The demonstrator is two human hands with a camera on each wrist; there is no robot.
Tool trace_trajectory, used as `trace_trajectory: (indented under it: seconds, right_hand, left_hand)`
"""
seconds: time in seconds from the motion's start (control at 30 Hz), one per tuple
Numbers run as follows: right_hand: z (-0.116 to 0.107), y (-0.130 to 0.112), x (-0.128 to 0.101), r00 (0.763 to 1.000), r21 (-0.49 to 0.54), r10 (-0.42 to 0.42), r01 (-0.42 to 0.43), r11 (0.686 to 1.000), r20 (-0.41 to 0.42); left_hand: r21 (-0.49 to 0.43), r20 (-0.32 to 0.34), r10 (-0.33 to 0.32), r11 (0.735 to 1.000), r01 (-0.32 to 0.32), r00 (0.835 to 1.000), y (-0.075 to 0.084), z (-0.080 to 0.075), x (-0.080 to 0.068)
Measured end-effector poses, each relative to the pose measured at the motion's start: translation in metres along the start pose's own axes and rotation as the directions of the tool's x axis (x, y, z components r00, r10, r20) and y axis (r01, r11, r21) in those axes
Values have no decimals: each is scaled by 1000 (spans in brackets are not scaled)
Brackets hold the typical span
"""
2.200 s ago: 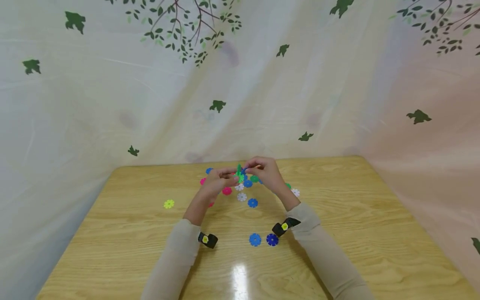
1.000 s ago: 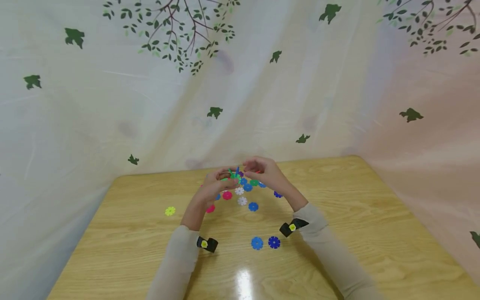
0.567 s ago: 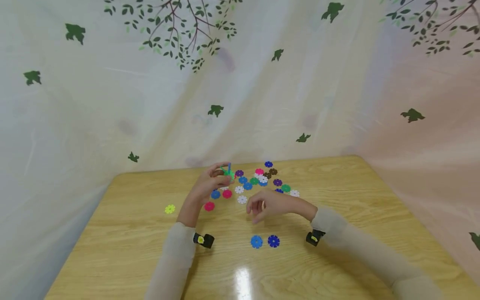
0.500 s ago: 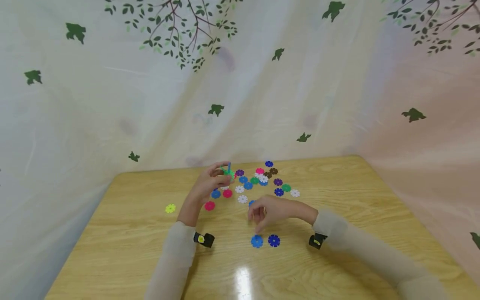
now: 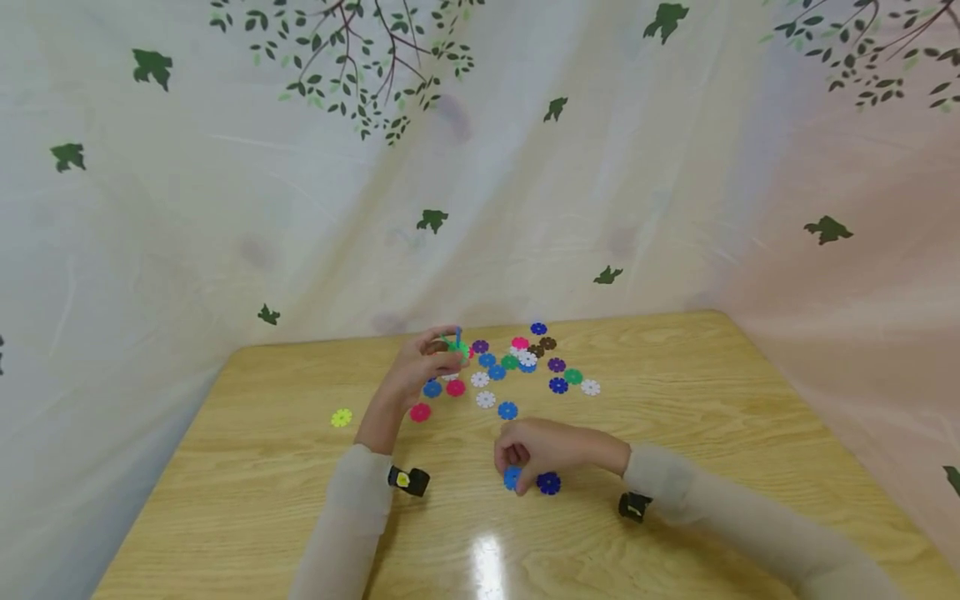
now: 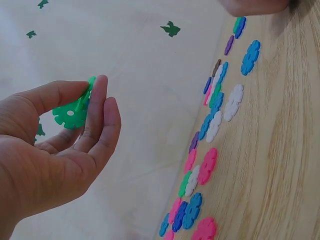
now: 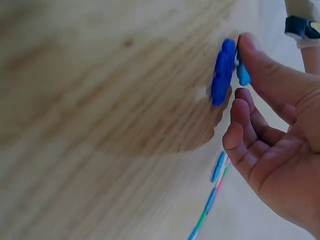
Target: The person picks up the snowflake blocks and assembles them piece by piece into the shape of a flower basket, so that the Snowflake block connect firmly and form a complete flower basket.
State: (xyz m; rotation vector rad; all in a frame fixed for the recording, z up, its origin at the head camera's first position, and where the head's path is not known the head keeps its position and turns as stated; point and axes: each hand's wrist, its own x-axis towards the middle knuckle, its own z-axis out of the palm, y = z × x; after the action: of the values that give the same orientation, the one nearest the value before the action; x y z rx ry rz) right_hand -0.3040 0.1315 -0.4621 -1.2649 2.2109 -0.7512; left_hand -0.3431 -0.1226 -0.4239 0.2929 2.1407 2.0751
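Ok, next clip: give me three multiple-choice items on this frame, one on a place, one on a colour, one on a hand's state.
1. Where is the right hand?
A. on the two blue discs near the table's front
B. at the yellow disc
C. at the far pile

2. What colour is the piece in the left hand?
A. pink
B. green
C. white

3. How does the left hand hold its piece?
A. flat under an open palm
B. pinched between thumb and fingers, off the table
C. it holds nothing

Answers: 1 A, the head view shows its fingertips at the light blue disc beside the dark blue disc; 2 B, the left wrist view shows a green notched disc; 3 B, thumb and fingers close on it above the table.
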Motion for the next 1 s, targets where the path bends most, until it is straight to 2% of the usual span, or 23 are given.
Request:
trace_trajectory:
  seconds: [0.23,0.4,0.5,0.6,0.77,0.9,1.0]
  right_hand:
    - [-16,10,10,993,32,-25,29,999,-114]
    - [-39,13,18,967,56,-7,22,998,-256]
    - [-56,11,22,927,69,17,10,998,-374]
    - [-70,9,27,872,58,13,17,998,-489]
    - [-85,5,33,787,110,28,51,993,-617]
    - [-89,1,37,743,172,50,89,981,-668]
    - [-90,-2,39,722,188,52,110,976,-690]
  left_hand:
    - [-15,-10,-8,1000,8,1000,1,1,0]
    - [-17,-3,-7,1000,6,1000,1,2,1]
    - [-9,-1,-15,1000,15,1000,1,3,2]
    - [0,4,-17,1000,17,1000,1,4,2]
    - [-3,31,1,1000,-1,1000,1,5,3]
    - [8,52,4,1000,-4,999,1,7,3]
    - [19,63,-7,1000,5,998,1,9,2]
